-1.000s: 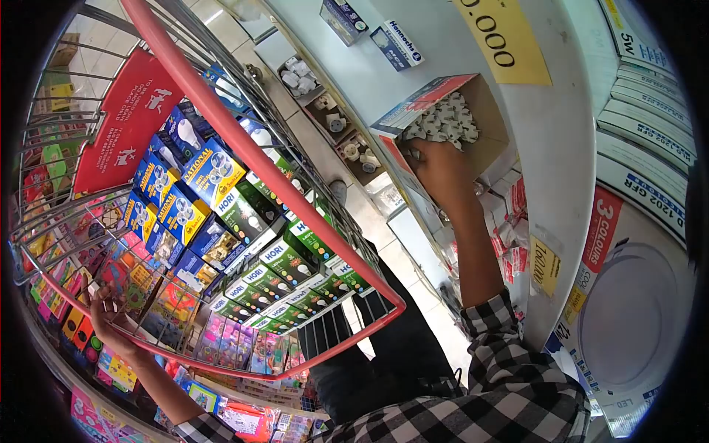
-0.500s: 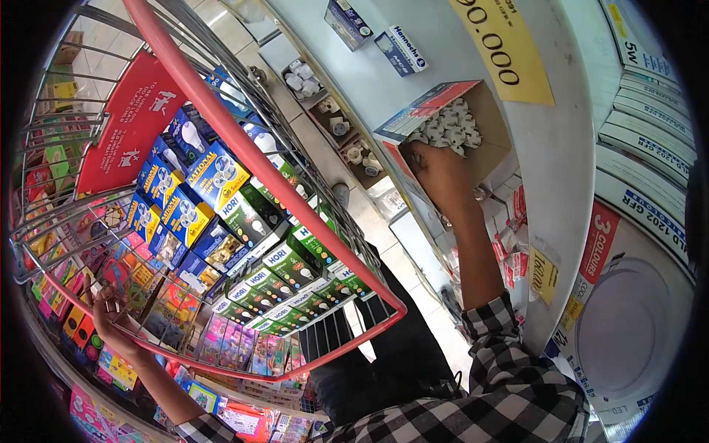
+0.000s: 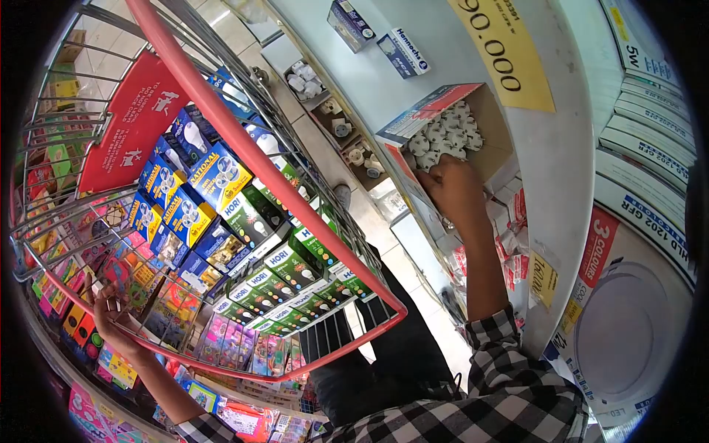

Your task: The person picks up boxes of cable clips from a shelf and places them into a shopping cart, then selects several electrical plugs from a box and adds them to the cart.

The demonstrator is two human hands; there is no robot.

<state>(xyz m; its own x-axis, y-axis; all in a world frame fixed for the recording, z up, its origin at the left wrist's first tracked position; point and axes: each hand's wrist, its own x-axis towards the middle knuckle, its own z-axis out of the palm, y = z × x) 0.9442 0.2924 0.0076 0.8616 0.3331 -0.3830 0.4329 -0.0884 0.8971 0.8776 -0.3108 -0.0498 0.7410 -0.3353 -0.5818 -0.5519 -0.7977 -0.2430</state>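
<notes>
At the front edge of an open cardboard box (image 3: 496, 140) is my right hand (image 3: 454, 190), its fingers curled. Several small white pieces (image 3: 450, 133) fill the box beside my fingertips; whether I grip the box's edge or a piece is hidden. My left hand (image 3: 111, 316) rests at the red rim of the shopping cart (image 3: 255, 140), at lower left, its fingers spread and apart. Inside the cart are green HORI bulb boxes (image 3: 288, 263) and blue and yellow NATIONAL boxes (image 3: 220, 176).
Two Hannochs boxes (image 3: 402, 53) stand on the shelf beyond the open box. A yellow price tag (image 3: 509, 55) hangs at its edge. Lower bins (image 3: 363, 159) hold small fittings. Large lamp boxes (image 3: 617, 325) are at right. Colourful packs (image 3: 247, 421) lie below the cart.
My right hand has drawn back slightly from the white pieces toward the box's front edge, and more of them show. My left hand remains at the cart rim.
</notes>
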